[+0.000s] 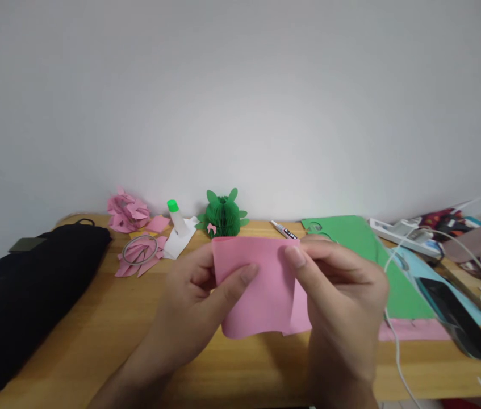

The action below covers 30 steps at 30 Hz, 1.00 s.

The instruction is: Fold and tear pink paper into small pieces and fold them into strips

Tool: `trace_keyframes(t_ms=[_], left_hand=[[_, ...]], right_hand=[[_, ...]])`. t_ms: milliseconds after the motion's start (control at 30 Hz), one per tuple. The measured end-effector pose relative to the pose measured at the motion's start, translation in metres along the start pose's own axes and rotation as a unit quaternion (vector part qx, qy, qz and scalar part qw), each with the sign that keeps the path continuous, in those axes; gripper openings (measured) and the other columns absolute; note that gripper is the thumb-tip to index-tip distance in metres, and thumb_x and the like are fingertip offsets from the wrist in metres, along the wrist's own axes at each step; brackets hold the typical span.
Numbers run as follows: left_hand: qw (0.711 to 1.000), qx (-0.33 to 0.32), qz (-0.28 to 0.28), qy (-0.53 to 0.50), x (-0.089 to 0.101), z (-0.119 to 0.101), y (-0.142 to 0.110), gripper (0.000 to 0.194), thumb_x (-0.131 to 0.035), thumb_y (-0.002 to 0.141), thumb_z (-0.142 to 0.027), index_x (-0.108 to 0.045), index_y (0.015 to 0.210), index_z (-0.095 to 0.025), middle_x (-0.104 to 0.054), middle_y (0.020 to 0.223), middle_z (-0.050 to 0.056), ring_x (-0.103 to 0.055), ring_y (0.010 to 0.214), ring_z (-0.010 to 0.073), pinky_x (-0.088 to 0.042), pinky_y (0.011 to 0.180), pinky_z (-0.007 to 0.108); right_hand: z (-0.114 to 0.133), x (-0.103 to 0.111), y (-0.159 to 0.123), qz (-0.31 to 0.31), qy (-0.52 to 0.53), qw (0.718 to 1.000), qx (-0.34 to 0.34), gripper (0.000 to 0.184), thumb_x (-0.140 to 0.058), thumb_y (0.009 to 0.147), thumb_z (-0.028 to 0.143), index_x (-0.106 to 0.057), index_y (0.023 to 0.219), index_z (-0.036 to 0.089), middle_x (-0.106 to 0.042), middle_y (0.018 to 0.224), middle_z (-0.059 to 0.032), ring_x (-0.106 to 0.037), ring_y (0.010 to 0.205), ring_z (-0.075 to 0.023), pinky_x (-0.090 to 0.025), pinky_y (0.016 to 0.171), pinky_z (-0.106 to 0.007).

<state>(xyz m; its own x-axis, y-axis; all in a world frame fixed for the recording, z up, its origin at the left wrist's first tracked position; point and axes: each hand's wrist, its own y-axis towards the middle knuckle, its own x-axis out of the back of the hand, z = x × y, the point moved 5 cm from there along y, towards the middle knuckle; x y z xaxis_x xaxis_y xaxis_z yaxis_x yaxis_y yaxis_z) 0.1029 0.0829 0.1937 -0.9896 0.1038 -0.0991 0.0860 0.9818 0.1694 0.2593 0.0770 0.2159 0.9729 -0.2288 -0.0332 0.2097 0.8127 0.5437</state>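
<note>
A piece of pink paper [261, 295], folded over on itself, is held up above the wooden table between both hands. My left hand [200, 307] grips its left side, thumb flat on the front and fingers behind. At the upper right edge my right hand [338, 295] pinches the paper between thumb and fingers. A second layer of the sheet shows behind the front one on the right. Beyond the paper stands a green paper cactus [222, 218] with small leaves and a pink piece on it. The fingers behind the paper are partly hidden.
On the left lie a black bag [40, 289], pink paper scraps [127, 213], a tape ring [139, 250] and a green-capped glue stick [176, 216]. A glue tube [283, 230], green sheets [359, 255], a power strip [406, 237], a phone [457, 318] and a white cable [396, 335] are rightward.
</note>
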Motion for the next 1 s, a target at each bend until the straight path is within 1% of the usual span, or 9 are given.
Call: trace_keyframes(t_ms=[100,233,567,733,833,933,1000], left_hand=[[1.0,0.004,0.006,0.004,0.0005,0.0023,0.0,0.007,-0.068,0.079,-0.028,-0.071,0.082,-0.023,-0.072,0.068,-0.003,-0.065,0.058,0.0087,-0.052,0.049,0.011],[1.0,-0.002,0.009,0.006,0.0004,0.003,0.0,0.009,-0.068,0.08,-0.029,-0.071,0.085,-0.023,-0.072,0.069,-0.002,-0.065,0.059,0.0083,-0.052,0.05,0.011],[1.0,-0.002,-0.002,0.013,0.0003,-0.0013,0.0018,0.004,-0.068,0.077,-0.025,-0.071,0.079,-0.022,-0.072,0.067,-0.002,-0.066,0.057,0.0111,-0.053,0.047,0.015],[1.0,-0.013,-0.008,0.007,0.0002,-0.0007,0.0011,0.004,-0.069,0.077,-0.025,-0.072,0.078,-0.022,-0.071,0.065,-0.002,-0.065,0.055,0.0097,-0.051,0.046,0.013],[1.0,-0.011,-0.003,-0.012,-0.0009,0.0007,0.0011,0.005,-0.069,0.077,-0.024,-0.072,0.081,-0.023,-0.073,0.069,-0.001,-0.066,0.059,0.011,-0.053,0.049,0.015],[0.999,-0.01,0.011,-0.034,-0.0024,0.0014,0.002,0.007,-0.07,0.077,-0.023,-0.072,0.084,-0.023,-0.074,0.075,-0.001,-0.068,0.065,0.0119,-0.055,0.053,0.015],[0.999,-0.007,0.011,-0.049,-0.0026,0.0018,0.0024,0.007,-0.072,0.076,-0.023,-0.072,0.083,-0.023,-0.074,0.076,-0.001,-0.068,0.066,0.011,-0.054,0.055,0.015]], right_hand=[[0.0001,-0.0006,0.0005,0.012,0.001,1.0,0.005,0.014,-0.071,0.077,0.015,-0.073,0.075,0.029,-0.068,0.065,0.0054,-0.059,0.059,-0.0075,-0.049,0.055,-0.02],[-0.0011,0.0013,0.0005,0.002,-0.01,1.0,0.004,0.011,-0.071,0.077,0.017,-0.073,0.073,0.028,-0.068,0.064,0.0044,-0.059,0.058,-0.009,-0.049,0.053,-0.021],[-0.0003,0.0017,0.0024,0.003,-0.026,1.0,0.005,0.009,-0.072,0.076,0.019,-0.072,0.069,0.026,-0.066,0.061,0.003,-0.058,0.055,-0.0099,-0.047,0.049,-0.022],[-0.0016,0.001,0.0012,-0.007,-0.028,1.0,0.005,0.009,-0.071,0.077,0.019,-0.072,0.07,0.025,-0.066,0.061,0.0029,-0.058,0.055,-0.0098,-0.047,0.05,-0.023],[-0.0025,0.0024,0.0014,-0.012,-0.031,0.999,0.007,0.01,-0.071,0.077,0.019,-0.072,0.07,0.025,-0.066,0.061,0.0028,-0.058,0.055,-0.0102,-0.047,0.05,-0.023],[-0.0021,0.003,0.0026,0.004,-0.038,0.999,0.018,0.01,-0.072,0.076,0.017,-0.072,0.069,0.025,-0.065,0.059,0.0035,-0.057,0.054,-0.0093,-0.046,0.049,-0.022],[-0.0021,0.0027,0.0031,0.016,-0.041,0.999,0.019,0.011,-0.071,0.075,0.016,-0.071,0.068,0.024,-0.064,0.059,0.0038,-0.055,0.053,-0.0088,-0.045,0.049,-0.022]])
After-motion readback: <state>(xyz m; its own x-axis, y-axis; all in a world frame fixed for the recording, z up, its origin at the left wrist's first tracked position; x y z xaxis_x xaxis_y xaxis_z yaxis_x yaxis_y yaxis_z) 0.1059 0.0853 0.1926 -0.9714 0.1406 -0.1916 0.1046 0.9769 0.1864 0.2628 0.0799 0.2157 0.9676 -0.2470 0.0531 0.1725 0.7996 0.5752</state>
